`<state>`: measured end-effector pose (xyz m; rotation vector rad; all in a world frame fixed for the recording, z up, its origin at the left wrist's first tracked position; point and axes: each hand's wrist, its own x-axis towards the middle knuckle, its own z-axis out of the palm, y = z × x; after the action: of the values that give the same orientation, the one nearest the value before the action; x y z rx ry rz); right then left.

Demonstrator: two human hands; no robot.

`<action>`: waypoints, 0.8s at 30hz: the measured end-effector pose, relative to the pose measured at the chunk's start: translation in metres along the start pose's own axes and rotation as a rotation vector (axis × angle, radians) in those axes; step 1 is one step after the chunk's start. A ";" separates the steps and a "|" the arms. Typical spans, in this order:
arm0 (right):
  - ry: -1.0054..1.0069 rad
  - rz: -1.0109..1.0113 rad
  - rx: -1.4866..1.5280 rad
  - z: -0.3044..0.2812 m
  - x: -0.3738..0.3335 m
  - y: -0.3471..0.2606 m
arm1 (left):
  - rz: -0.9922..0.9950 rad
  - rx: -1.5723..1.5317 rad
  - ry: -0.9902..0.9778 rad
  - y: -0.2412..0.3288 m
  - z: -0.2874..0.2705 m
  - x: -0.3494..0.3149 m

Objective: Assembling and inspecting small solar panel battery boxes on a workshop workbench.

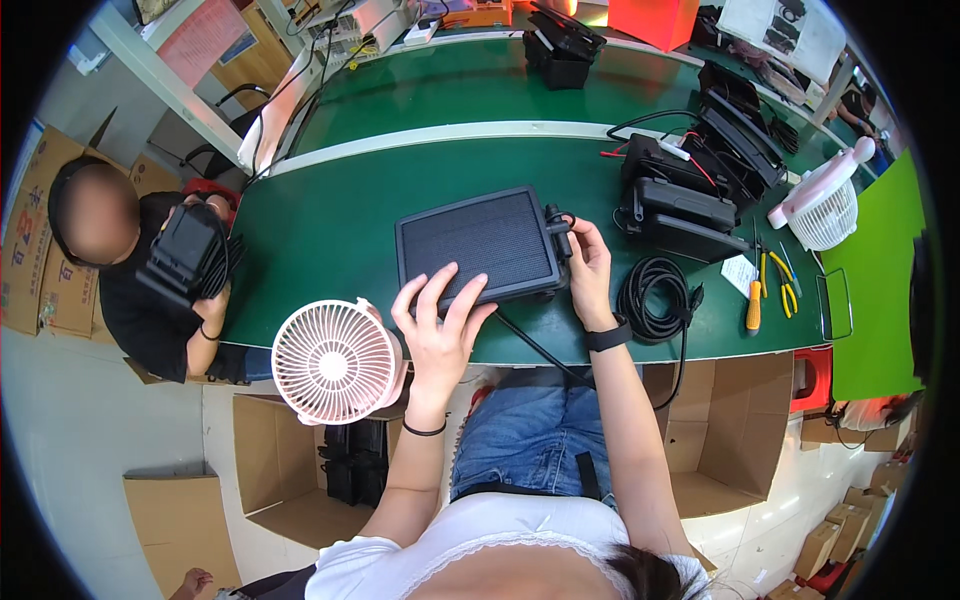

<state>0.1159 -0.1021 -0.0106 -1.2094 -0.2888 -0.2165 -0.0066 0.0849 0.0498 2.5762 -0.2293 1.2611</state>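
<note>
A black rectangular panel [480, 235] with a finely ribbed face and a raised rim lies on the green table in front of me. Across its near edge rests my left hand [440, 315], fingers spread over the face. At the panel's right side, my right hand [588, 258] is closed on the black bracket [556, 228], where a cable loops; its fingertips are partly hidden. A black cable [540, 345] runs from under the panel toward my lap. Beside my right wrist sits a coiled black cable [652, 300]. A pink round fan [335, 362] stands left of my left hand.
Several black devices [690, 190] are stacked at the right, near another pink fan [825, 205], a yellow screwdriver [753, 308] and yellow-handled pliers [785, 285]. At the left a co-worker [150, 290] holds a black device. Cardboard boxes [715, 420] stand below the table edge.
</note>
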 end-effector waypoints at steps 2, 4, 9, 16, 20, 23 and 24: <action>0.021 0.029 -0.028 0.001 0.001 -0.005 | -0.001 -0.004 0.012 0.001 0.003 -0.001; 0.030 0.014 -0.010 0.005 0.001 -0.009 | -0.001 -0.008 0.023 0.000 0.006 -0.003; 0.046 0.010 0.032 0.006 0.001 -0.010 | -0.010 -0.055 0.041 -0.003 0.008 -0.005; 0.130 0.031 -0.106 0.009 0.001 -0.014 | -0.042 -0.059 0.034 0.000 0.014 -0.004; 0.037 0.028 -0.483 0.000 0.003 -0.053 | -0.112 -0.109 -0.042 -0.009 0.011 0.014; -0.019 -0.081 -0.907 -0.007 -0.013 -0.118 | -0.158 -0.121 -0.088 -0.010 0.010 0.034; -0.044 -0.102 -1.122 -0.014 -0.021 -0.135 | -0.153 -0.130 -0.077 -0.012 0.012 0.038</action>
<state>0.0547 -0.1609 0.0976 -2.3122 -0.2675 -0.4721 0.0293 0.0919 0.0707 2.4815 -0.1216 1.0594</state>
